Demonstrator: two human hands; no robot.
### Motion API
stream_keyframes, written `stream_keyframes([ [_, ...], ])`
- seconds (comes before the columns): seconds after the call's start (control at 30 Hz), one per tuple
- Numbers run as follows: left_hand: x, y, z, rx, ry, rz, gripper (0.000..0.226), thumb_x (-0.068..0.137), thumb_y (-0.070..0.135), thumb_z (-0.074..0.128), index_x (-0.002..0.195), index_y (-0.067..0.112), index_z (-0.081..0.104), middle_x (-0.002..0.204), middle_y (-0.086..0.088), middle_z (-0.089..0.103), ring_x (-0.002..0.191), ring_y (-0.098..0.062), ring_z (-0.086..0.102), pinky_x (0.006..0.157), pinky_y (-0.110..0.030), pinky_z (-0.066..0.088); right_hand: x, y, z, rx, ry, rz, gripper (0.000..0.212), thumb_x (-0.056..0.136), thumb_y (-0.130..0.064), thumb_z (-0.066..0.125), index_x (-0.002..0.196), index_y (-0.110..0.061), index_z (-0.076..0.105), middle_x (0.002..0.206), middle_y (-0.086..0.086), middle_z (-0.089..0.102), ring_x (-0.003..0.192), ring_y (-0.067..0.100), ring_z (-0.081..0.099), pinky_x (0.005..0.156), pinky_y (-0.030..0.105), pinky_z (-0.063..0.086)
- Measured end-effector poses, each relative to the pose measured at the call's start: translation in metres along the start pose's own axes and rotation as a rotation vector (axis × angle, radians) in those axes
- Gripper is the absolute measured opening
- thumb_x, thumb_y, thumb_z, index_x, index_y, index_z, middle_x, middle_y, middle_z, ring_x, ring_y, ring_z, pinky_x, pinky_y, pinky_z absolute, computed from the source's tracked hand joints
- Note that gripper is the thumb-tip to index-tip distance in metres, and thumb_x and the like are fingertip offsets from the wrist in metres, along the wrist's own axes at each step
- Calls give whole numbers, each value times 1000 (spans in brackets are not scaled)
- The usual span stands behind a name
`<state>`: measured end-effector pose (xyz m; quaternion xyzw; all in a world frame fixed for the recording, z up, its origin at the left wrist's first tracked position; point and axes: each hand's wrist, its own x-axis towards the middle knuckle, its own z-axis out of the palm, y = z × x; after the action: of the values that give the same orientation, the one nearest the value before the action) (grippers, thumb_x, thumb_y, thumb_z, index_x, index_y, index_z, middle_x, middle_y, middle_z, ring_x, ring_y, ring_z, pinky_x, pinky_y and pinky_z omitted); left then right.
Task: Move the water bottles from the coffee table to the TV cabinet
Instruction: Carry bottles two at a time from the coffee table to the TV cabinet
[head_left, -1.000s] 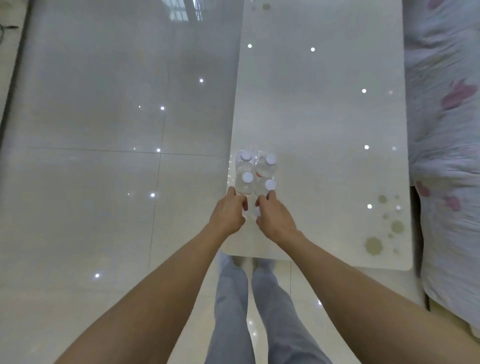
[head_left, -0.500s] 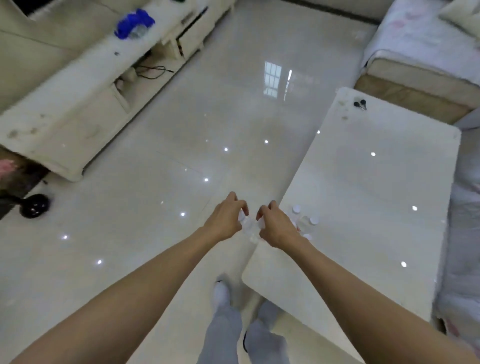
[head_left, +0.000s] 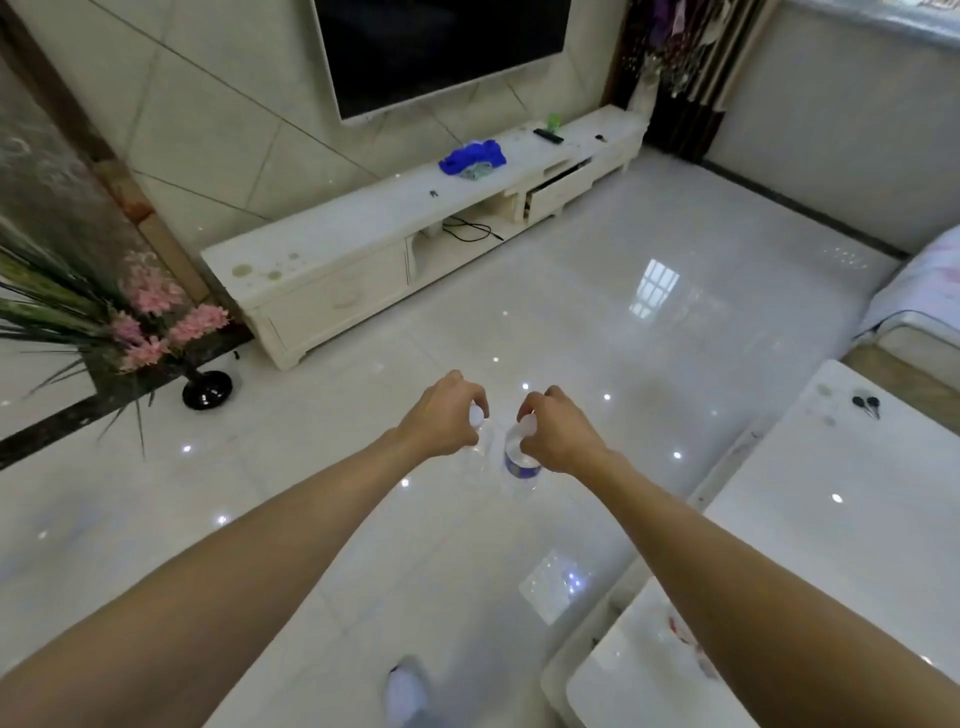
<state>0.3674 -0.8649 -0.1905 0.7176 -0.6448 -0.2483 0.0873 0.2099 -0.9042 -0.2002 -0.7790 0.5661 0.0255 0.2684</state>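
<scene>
My left hand (head_left: 444, 421) grips a clear water bottle (head_left: 479, 457) by its white cap, and the bottle hangs below the hand over the floor. My right hand (head_left: 556, 434) holds a second clear bottle (head_left: 521, 465) with a blue label, also by the neck. Both bottles hang side by side, close together. The long white TV cabinet (head_left: 332, 249) stands ahead against the wall, under the television. The white coffee table (head_left: 852, 499) is at my right, and no bottles show on the part in view.
On the cabinet lie a blue cloth (head_left: 472, 158), a remote (head_left: 548, 136) and small items. A black vase of pink flowers (head_left: 156, 332) stands left of the cabinet. A sofa (head_left: 919, 306) is at the right. Glossy tiled floor lies between me and the cabinet.
Both hands lifted the two bottles off the coffee table. My view turned left from the table toward the TV cabinet, and the hands now hold the bottles over the floor.
</scene>
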Motion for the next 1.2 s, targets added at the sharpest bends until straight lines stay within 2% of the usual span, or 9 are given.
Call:
stream_keyframes([
  [0.1, 15, -45, -40, 27, 26, -24, 30, 74, 10, 77, 103, 16, 70, 113, -9, 56, 98, -28, 61, 77, -30, 51, 34, -53, -6, 2, 0, -27, 38, 85, -14, 70, 122, -13, 58, 126, 8, 49, 108, 29, 58, 93, 34, 51],
  [0.23, 35, -96, -90, 38, 67, -52, 30, 75, 10, 76, 104, 14, 70, 107, -7, 54, 98, -26, 60, 72, -26, 41, 85, -118, -17, 4, 15, -80, 40, 84, -17, 72, 122, -13, 58, 126, 9, 50, 108, 29, 58, 94, 33, 50],
  [0.43, 88, -168, -152, 52, 109, -152, 33, 73, 13, 77, 105, 15, 71, 112, -8, 60, 94, -22, 57, 73, -27, 42, 169, -198, -35, 12, 0, -183, 41, 85, -17, 71, 123, -12, 57, 126, 10, 48, 111, 30, 56, 90, 33, 49],
  [0.63, 175, -225, -198, 27, 125, -222, 29, 72, 12, 77, 100, 14, 72, 110, -8, 62, 101, -25, 58, 73, -28, 42, 291, -254, -48, -18, -38, -264, 41, 83, -20, 72, 122, -14, 58, 126, 11, 50, 111, 27, 56, 94, 32, 48],
  [0.73, 222, -248, -225, 9, 133, -264, 26, 72, 10, 75, 97, 13, 72, 109, -7, 65, 103, -24, 58, 76, -29, 45, 351, -280, -64, -59, -73, -319, 37, 83, -21, 70, 117, -12, 61, 122, 12, 53, 109, 29, 57, 90, 33, 48],
  [0.83, 267, -270, -256, -36, 174, -305, 25, 72, 7, 74, 97, 10, 72, 107, -7, 67, 100, -23, 60, 71, -26, 41, 409, -306, -80, -94, -92, -377, 32, 81, -21, 69, 111, -11, 63, 120, 13, 58, 105, 30, 61, 88, 35, 52],
  [1.03, 352, -321, -301, -78, 230, -370, 27, 69, 9, 75, 95, 14, 72, 107, -9, 63, 97, -25, 60, 68, -27, 42, 516, -351, -110, -134, -122, -402, 36, 85, -16, 65, 120, -11, 59, 125, 13, 48, 112, 31, 56, 92, 34, 47],
  [1.2, 432, -379, -329, -79, 217, -419, 29, 70, 11, 77, 98, 15, 72, 107, -7, 63, 97, -25, 60, 70, -27, 44, 615, -394, -114, -155, -139, -420, 37, 85, -19, 68, 120, -10, 60, 126, 13, 50, 111, 31, 57, 92, 35, 48],
])
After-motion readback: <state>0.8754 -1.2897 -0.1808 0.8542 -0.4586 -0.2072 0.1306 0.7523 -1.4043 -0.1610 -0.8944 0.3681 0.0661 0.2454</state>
